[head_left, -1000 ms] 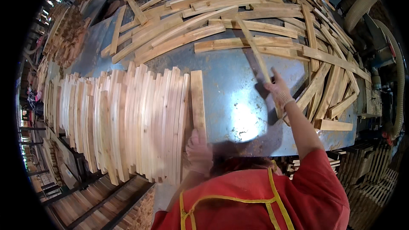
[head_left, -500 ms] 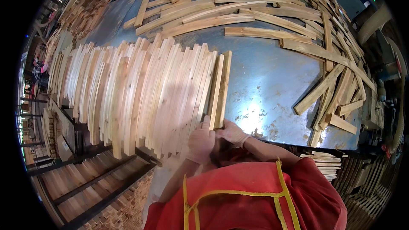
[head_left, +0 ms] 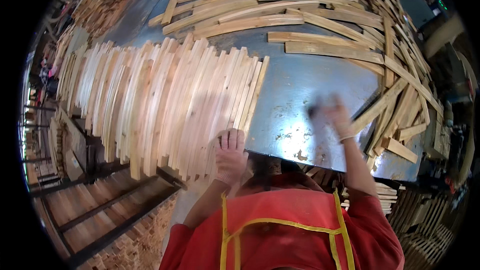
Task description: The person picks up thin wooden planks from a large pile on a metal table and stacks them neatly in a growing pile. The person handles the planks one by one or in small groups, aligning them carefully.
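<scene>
A long row of pale wooden slats point(head_left: 165, 105) stands side by side on the metal table, left of centre. My left hand point(head_left: 231, 155), in a thin light glove, rests at the near ends of the slats by the row's right side, fingers stretched out. The outermost slat point(head_left: 256, 92) lies against the row, slightly slanted. Over the bare metal to the right, my right hand point(head_left: 336, 115) is reaching forward, its fingers smeared by motion. Just beyond it are the loose slats point(head_left: 377, 107) of the right-hand heap. No slat shows clearly in either hand.
Loose slats point(head_left: 265, 20) lie criss-cross along the far side of the blue-grey metal table point(head_left: 285, 85). A dark metal frame point(head_left: 117, 235) stands at lower left. More stacked wood point(head_left: 420, 215) is below the table at lower right.
The two slats between my hands now lie against the row's right side. My right hand has let go and swung right; my left has flattened. Another slat now shows along the far heap's near edge.
</scene>
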The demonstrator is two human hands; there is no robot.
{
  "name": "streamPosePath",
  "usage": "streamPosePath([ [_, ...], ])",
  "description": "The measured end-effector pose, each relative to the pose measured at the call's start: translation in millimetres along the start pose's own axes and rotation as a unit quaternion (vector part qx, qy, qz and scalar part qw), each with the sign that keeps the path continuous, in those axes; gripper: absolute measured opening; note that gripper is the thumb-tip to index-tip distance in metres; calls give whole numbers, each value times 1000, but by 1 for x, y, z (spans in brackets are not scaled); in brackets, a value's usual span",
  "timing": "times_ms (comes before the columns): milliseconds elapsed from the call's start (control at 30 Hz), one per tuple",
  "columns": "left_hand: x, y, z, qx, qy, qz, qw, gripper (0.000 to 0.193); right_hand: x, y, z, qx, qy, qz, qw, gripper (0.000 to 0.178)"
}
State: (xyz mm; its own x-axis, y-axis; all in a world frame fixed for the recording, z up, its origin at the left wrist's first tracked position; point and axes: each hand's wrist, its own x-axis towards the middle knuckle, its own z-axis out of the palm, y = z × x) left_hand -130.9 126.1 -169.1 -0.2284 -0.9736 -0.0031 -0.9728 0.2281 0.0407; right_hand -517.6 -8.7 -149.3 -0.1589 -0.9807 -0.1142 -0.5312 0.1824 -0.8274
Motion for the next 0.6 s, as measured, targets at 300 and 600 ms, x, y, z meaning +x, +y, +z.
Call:
streamPosePath([
  [300,25,31,-21,-9,-71,59,996,58,41,210,-119,461,226,261,818,49],
  [600,6,-54,-99,-259,-116,-230,931,56,-79,47,84,440,-180,271,837,44],
])
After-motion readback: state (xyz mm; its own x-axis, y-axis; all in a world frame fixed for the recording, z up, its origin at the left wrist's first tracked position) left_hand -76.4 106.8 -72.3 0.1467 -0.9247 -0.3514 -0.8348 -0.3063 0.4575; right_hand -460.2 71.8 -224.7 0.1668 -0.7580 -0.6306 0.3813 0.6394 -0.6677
